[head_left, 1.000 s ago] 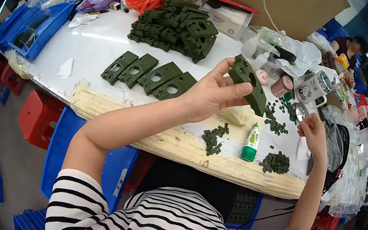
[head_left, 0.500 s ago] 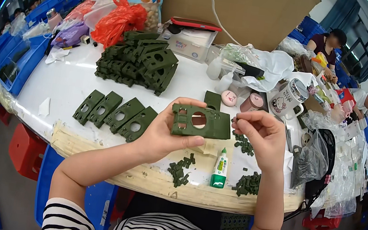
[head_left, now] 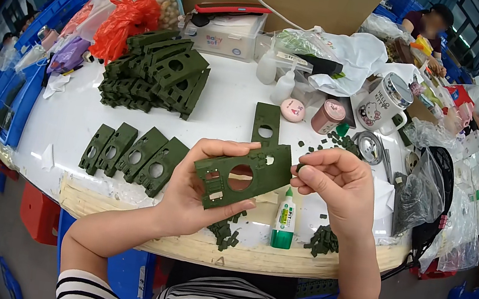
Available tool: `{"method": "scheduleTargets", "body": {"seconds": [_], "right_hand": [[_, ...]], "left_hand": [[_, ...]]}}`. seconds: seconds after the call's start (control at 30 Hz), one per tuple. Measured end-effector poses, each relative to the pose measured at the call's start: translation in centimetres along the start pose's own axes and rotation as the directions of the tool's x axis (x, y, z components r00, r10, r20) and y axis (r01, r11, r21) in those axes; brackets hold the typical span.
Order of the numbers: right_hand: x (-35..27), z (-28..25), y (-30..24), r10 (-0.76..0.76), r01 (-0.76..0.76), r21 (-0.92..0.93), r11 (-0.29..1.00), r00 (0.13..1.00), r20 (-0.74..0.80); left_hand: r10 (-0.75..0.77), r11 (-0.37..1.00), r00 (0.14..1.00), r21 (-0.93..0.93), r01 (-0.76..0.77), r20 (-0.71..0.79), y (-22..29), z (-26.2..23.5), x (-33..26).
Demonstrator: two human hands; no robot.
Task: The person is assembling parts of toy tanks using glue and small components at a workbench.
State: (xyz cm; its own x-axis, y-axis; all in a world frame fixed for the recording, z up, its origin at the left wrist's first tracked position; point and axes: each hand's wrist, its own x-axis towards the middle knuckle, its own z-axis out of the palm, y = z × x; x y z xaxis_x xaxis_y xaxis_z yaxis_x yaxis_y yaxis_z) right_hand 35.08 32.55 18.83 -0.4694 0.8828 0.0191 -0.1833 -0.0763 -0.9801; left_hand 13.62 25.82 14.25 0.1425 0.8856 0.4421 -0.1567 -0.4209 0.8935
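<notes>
My left hand holds a dark green plastic model-tank hull top, fingers along its upper edge and thumb below. The part has a large round hole, smaller cutouts and whitish patches. Close to its right end, my right hand pinches a small dark green piece between thumb and fingertips, apart from the hull top. Under the hands a green-and-white glue bottle stands upright. Another hull top lies behind the held one. Small loose green pieces lie in piles beside the bottle and behind my right hand.
Several hull tops lie in a row at left, with a big stack behind them. At the back are a plastic box, squeeze bottles, a pink tin and a white mug. Tweezers lie at right.
The held hull top has turned, its left end now lower and its face showing whitish patches. My right hand, still pinching, has come closer to its right end. The whole view has shifted slightly.
</notes>
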Motion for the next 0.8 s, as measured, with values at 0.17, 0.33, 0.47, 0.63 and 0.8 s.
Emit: {"method": "scheduleTargets", "body": {"seconds": [0.17,0.33,0.47,0.63,0.8], "right_hand": [[-0.6,0.6,0.4,-0.114,0.116,-0.102,0.988,0.993,0.028],[-1.0,1.0,0.5,-0.155,0.155,-0.115,0.981,0.988,0.007],[-0.9,1.3,0.6,-0.184,0.181,-0.158,0.971,0.983,-0.002],[-1.0,1.4,0.5,-0.125,0.12,-0.138,0.983,0.992,-0.025],[-0.7,1.1,1.0,-0.29,0.286,-0.306,0.908,0.956,0.034]], "left_hand": [[0.035,0.999,0.999,0.005,-0.035,0.01,-0.5,0.2,-0.3],[0.062,0.998,0.997,0.022,-0.063,0.04,-0.4,0.3,-0.4],[0.075,0.993,0.996,0.083,-0.079,0.046,-0.3,0.3,-0.5],[0.094,0.983,0.994,0.15,-0.101,0.058,-0.4,0.2,-0.5],[0.091,0.988,0.995,0.125,-0.095,0.038,-0.5,0.4,-0.5]]}}
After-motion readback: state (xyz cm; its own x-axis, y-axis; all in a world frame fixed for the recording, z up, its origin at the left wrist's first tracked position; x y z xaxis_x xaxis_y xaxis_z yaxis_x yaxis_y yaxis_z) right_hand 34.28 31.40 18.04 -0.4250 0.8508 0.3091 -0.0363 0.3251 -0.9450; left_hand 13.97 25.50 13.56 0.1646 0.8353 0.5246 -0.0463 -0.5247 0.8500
